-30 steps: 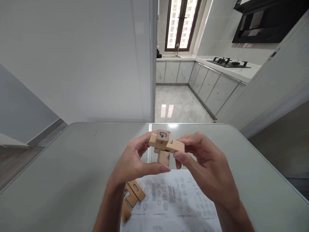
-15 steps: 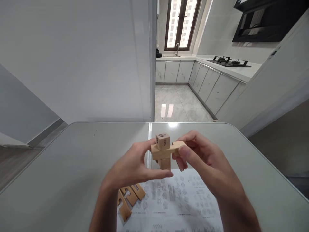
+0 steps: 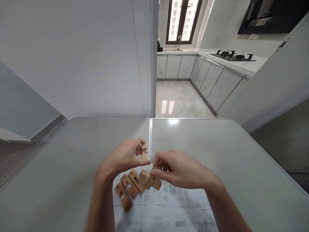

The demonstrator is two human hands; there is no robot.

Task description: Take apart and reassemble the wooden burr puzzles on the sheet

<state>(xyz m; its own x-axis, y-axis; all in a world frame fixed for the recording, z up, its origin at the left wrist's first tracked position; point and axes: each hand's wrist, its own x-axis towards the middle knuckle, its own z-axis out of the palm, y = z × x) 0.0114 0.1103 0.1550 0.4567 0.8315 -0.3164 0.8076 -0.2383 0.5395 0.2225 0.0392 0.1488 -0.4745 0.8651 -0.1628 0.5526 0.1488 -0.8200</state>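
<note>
Between the thumb and fingers of my left hand [image 3: 122,159] is a light notched wooden puzzle piece [image 3: 144,152], held upright above the table. My right hand [image 3: 177,169] grips a cluster of joined wooden puzzle pieces [image 3: 150,182], low over the printed sheet; a written digit shows on its left end, and my fingers cover its upper part. Just left of that cluster lie three flat wooden plates with cutouts: one marked 2 [image 3: 136,181], one marked 1 [image 3: 129,186] and one marked 3 [image 3: 123,197].
A printed paper sheet [image 3: 164,209] with small diagrams lies under the pieces. The grey table [image 3: 205,141] has a metal seam [image 3: 150,135] across its middle. Beyond it are a white panel [image 3: 96,58] and a kitchen with a stove [image 3: 233,55].
The wooden assembly has come apart. My right hand has moved down and left with the larger cluster, while my left hand keeps one piece and has shifted slightly left.
</note>
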